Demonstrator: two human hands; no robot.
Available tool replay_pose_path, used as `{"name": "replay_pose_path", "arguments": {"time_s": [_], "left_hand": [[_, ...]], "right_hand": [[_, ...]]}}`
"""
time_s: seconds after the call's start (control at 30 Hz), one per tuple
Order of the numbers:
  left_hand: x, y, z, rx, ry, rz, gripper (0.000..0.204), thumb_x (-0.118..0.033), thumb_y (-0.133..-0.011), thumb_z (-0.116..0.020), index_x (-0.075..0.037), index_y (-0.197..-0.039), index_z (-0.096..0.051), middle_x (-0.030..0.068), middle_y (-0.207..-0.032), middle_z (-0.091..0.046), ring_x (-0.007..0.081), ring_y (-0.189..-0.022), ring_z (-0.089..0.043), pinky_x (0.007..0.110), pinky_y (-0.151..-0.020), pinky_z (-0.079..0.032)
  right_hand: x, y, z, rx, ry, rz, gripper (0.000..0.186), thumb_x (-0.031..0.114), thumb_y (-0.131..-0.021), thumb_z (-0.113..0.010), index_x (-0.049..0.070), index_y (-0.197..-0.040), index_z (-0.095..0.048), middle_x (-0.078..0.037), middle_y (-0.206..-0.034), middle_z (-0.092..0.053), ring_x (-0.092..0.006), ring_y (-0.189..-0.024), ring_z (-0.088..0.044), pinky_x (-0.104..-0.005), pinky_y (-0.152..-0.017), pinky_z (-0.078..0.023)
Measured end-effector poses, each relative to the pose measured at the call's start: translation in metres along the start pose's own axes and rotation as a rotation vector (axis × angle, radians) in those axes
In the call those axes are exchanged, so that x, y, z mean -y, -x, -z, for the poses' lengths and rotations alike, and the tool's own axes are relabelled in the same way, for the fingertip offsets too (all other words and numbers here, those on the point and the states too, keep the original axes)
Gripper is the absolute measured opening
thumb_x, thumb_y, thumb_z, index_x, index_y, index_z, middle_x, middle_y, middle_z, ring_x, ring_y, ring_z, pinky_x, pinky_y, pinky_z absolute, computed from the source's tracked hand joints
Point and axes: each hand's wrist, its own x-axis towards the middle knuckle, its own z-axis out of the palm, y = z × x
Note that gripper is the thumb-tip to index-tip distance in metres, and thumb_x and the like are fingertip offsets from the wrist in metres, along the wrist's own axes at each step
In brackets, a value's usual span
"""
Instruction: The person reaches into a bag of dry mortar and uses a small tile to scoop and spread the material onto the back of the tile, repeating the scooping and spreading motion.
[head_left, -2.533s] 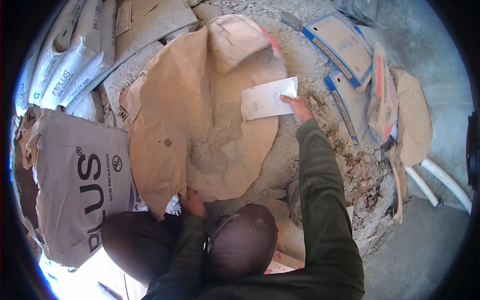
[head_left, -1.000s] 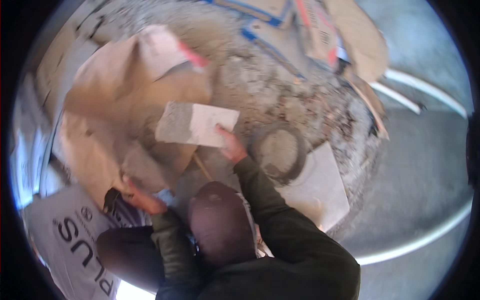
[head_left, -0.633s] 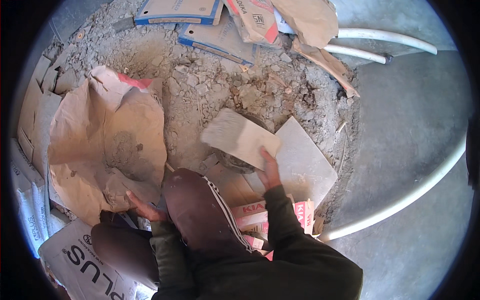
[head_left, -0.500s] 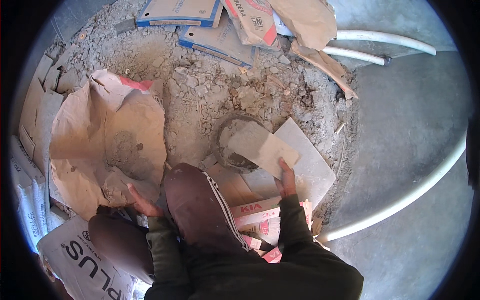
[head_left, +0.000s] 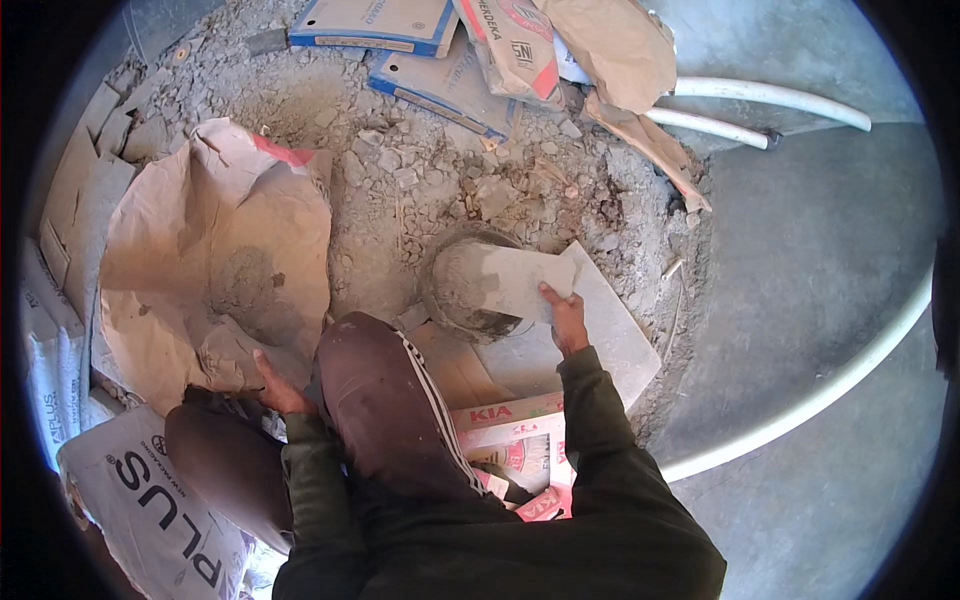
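Observation:
My right hand (head_left: 568, 320) grips the near end of a pale flat tile strip (head_left: 535, 287), thumb on top. The strip's other end is smeared grey and reaches over a round dark tub (head_left: 432, 296) of grey mortar (head_left: 462, 280). How deep that end sits in the mortar I cannot tell. My left hand (head_left: 281, 388) is by my knee at the near edge of an opened brown paper sack (head_left: 150, 250), with its thumb stretched out and nothing seen in it. Grey powder (head_left: 245, 285) lies in the sack's hollow.
A large pale tile (head_left: 625, 345) lies under the tub's right side. Red-and-white cartons (head_left: 510, 425) are close to my right leg. Rubble covers the ground ahead, with blue-edged boxes (head_left: 375, 28) and a cement bag (head_left: 515, 50) beyond. A white pipe (head_left: 800, 410) curves across the right floor.
My right hand has moved slightly left and up, turning the tile strip flatter across the tub. My left hand stays beside the sack. The whole view has shifted a little.

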Motion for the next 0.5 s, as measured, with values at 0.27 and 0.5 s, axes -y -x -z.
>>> {"name": "replay_pose_path", "arguments": {"time_s": [0.27, 0.5], "left_hand": [[0.0, -0.003, 0.008, -0.143, -0.153, 0.097, 0.073, -0.038, -0.072, -0.074, 0.007, -0.121, -0.044, 0.0155, -0.121, -0.051, 0.0257, -0.101, -0.053, 0.038, -0.088, -0.044], [-0.01, 0.014, -0.003, -0.106, -0.033, 0.005, 0.074, -0.036, -0.072, -0.074, 0.005, -0.123, -0.038, 0.0151, -0.122, -0.049, 0.0256, -0.102, -0.052, 0.039, -0.088, -0.044]], "right_hand": [[0.096, 0.022, -0.049, 0.25, 0.896, 0.412, 0.023, 0.015, -0.081, -0.064, -0.005, -0.093, -0.064, -0.009, -0.078, -0.067, -0.0134, -0.07, -0.061, -0.0297, -0.065, -0.048], [0.081, -0.005, -0.072, 0.381, 0.799, 0.309, 0.024, 0.017, -0.079, -0.065, -0.006, -0.085, -0.064, -0.012, -0.072, -0.064, -0.0146, -0.065, -0.058, -0.0314, -0.06, -0.046]]}}
